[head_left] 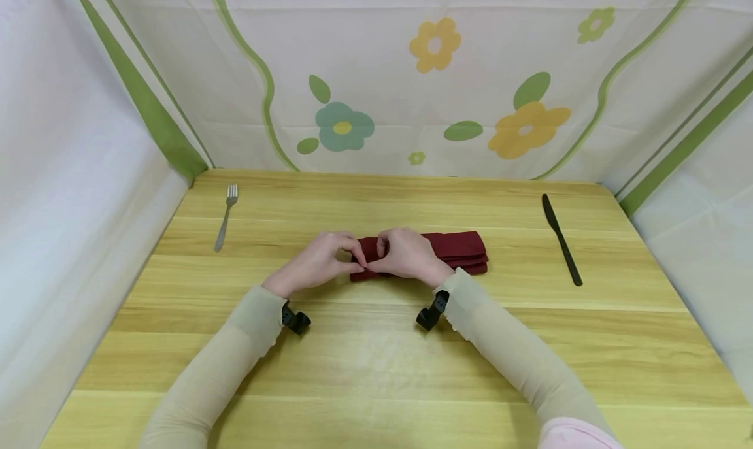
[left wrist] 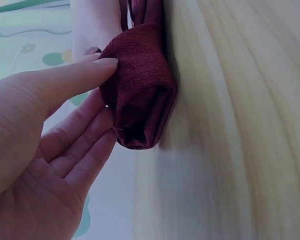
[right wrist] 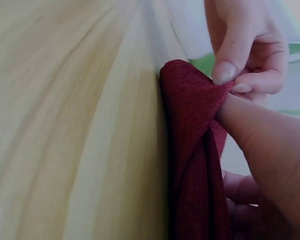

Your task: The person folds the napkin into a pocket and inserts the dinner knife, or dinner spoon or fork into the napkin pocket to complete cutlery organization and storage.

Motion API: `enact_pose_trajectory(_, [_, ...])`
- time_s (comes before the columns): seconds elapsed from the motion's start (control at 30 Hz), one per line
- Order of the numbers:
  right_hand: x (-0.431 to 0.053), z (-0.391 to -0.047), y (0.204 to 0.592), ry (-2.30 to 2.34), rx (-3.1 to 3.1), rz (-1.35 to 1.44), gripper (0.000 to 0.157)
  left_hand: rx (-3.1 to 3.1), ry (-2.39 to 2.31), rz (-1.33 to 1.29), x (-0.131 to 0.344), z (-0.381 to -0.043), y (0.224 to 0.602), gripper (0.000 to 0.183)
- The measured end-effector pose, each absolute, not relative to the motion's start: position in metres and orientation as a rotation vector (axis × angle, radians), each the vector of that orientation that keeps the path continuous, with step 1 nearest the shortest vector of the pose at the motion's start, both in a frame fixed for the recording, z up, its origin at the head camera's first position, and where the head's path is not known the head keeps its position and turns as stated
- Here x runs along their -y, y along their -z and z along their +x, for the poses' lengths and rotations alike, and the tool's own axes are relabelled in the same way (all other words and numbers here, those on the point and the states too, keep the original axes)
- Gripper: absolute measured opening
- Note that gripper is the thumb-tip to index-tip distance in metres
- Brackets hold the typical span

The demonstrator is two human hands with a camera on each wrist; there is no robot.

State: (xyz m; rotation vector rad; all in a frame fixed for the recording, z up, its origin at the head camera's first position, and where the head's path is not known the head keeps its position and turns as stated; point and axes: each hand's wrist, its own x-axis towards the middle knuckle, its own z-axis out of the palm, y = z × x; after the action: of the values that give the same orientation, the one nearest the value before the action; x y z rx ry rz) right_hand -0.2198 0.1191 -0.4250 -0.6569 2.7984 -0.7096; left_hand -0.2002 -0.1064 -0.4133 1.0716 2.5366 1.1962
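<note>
A dark red cloth napkin (head_left: 459,245), folded into a long narrow bundle, lies across the middle of the wooden table. At its left end my left hand (head_left: 322,258) pinches the cloth edge between thumb and fingers. Close beside it, my right hand (head_left: 406,254) grips the napkin, its thumb tucked under a raised fold in the right wrist view. That view also has the left thumb and index finger meeting on the same fold (right wrist: 200,100). Layered, hollow folds show at the napkin's end (left wrist: 140,110) in the left wrist view.
A fork (head_left: 226,217) lies at the far left of the table (head_left: 353,383), tines away from me. On the right is a dark knife (head_left: 561,240), lying at a slant. White curtains with flower prints (head_left: 435,44) hang behind and on both sides.
</note>
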Motion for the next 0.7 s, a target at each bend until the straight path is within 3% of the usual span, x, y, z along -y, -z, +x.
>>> enact_pose_trajectory(0.23, [-0.136,-0.224,0.421,0.987,-2.522,-0.749,0.02,-2.633,-1.109,0.953,0.102,-0.207,0.417,0.016])
enact_pose_trajectory(0.7, [-0.173,-0.213,0.417,1.007,-2.541,-0.86,0.019,-2.732,-0.974,0.908,0.09,-0.218,0.423,0.012])
